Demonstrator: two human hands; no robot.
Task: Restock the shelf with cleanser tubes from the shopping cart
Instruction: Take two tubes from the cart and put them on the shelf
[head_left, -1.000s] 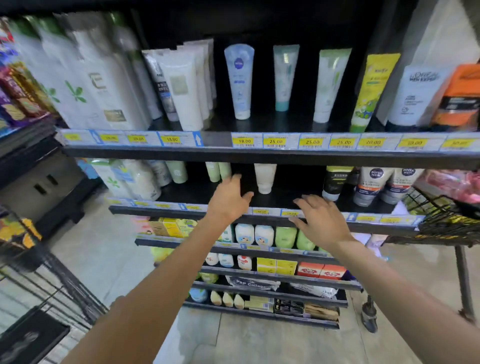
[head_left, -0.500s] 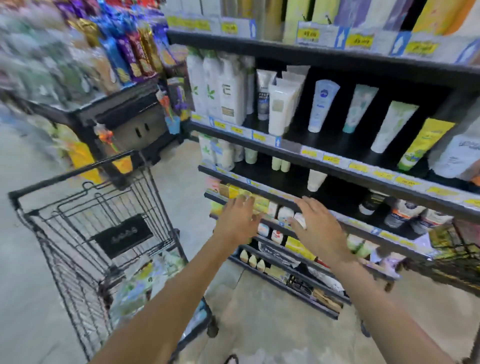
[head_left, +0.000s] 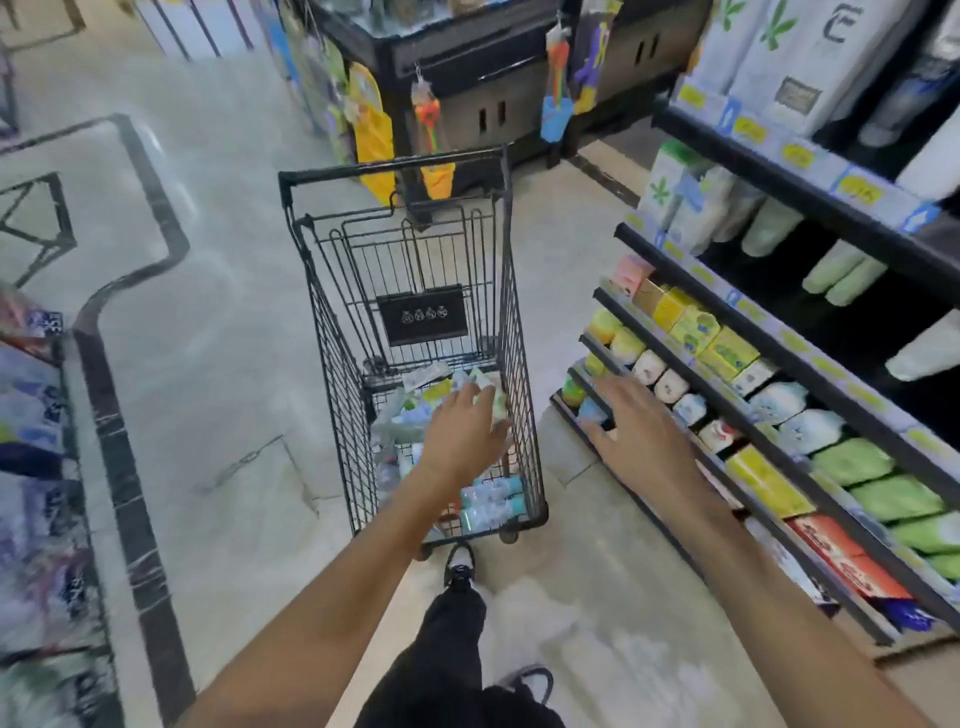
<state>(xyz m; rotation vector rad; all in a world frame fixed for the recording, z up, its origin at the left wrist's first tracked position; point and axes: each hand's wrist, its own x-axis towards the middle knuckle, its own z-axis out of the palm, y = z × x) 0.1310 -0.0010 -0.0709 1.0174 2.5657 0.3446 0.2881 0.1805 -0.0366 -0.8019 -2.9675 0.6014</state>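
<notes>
Turned from shelf (head_left: 810, 332) to cart (head_left: 415, 312): our left hand (head_left: 462, 431) reaches, fingers spread, for cleanser tubes (head_left: 488, 499); right hand (head_left: 639, 431) empty, spread, ready.

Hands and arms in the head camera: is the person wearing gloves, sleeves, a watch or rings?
No. The left hand and the right hand are bare, with no gloves. Both forearms are uncovered right down to the bottom of the picture, so no sleeve shows. No watch, bracelet or ring can be seen, though the picture is a little blurry.
</notes>
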